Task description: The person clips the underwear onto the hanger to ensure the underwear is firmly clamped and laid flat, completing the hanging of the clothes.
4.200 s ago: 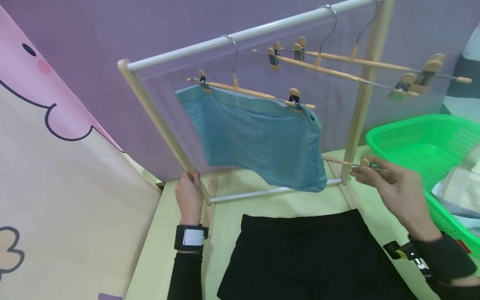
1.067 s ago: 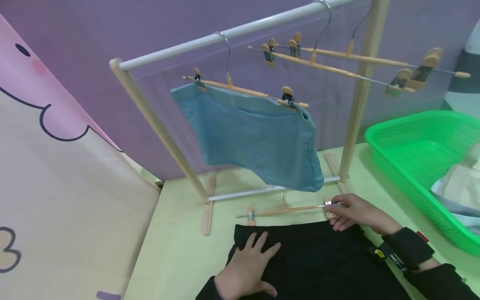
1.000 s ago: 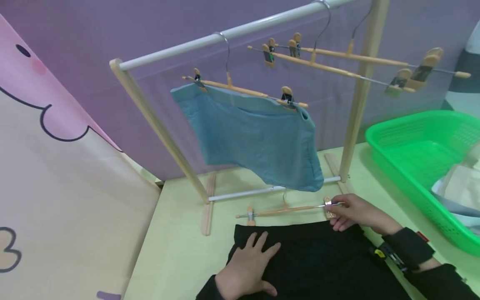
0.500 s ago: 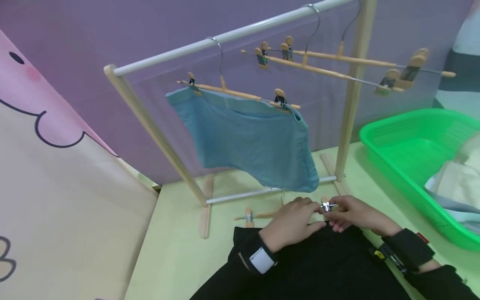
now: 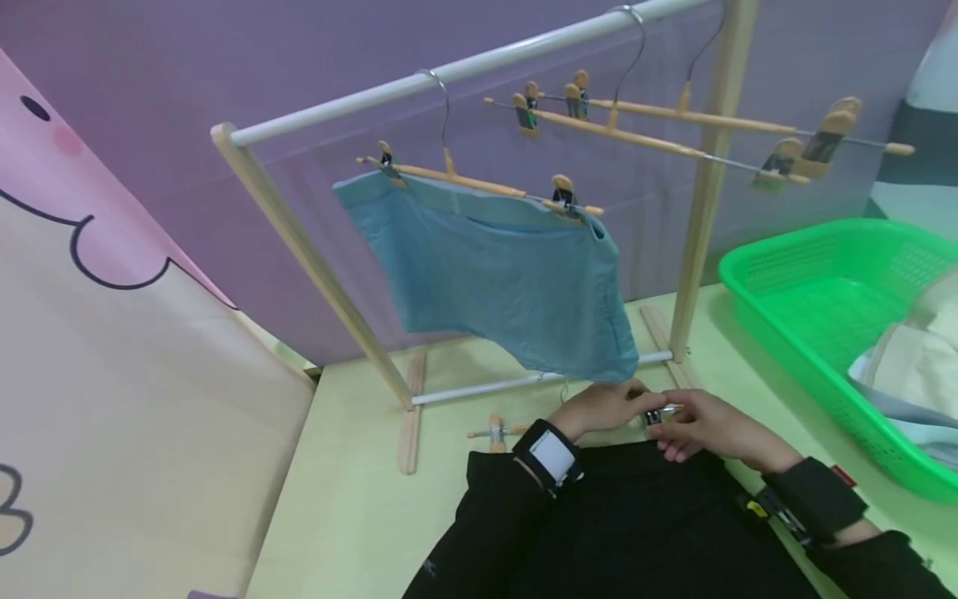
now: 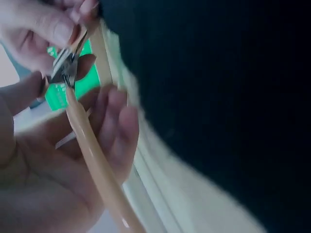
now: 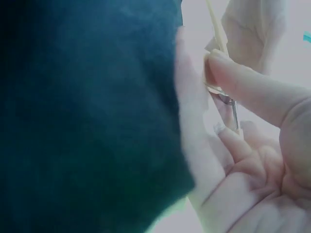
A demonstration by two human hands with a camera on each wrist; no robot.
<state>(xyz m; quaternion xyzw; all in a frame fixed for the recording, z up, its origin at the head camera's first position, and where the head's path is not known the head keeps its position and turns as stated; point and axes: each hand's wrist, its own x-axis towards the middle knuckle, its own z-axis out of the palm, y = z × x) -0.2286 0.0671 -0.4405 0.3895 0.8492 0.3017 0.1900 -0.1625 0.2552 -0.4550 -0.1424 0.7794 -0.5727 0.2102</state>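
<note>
A wooden clip hanger [image 5: 496,433] lies just beyond the waistband of a black garment [image 5: 644,516] spread on the table. Both hands meet at the hanger's right-hand clip. My left hand [image 5: 599,409] reaches across from the left, its thumb and fingers pinching the clip's handle end; in the left wrist view the hanger's bar [image 6: 99,167] runs across that palm. My right hand [image 5: 714,428] pinches the same clip [image 7: 223,98] from the right, close by the garment's edge. The hanger's middle is hidden behind the left hand.
A drying rack with a white top rail [image 5: 337,104] stands behind, blue shorts [image 5: 501,274] clipped to one hanger on it. Two bare clip hangers [image 5: 614,133] hang at its right. A green basket [image 5: 793,333] with pale cloth [image 5: 913,358] stands at right.
My left hand has gone from the rack's post to flat on the black garment, then to the clip. My right hand has brought the hanger down from beside the rack to the waistband.
</note>
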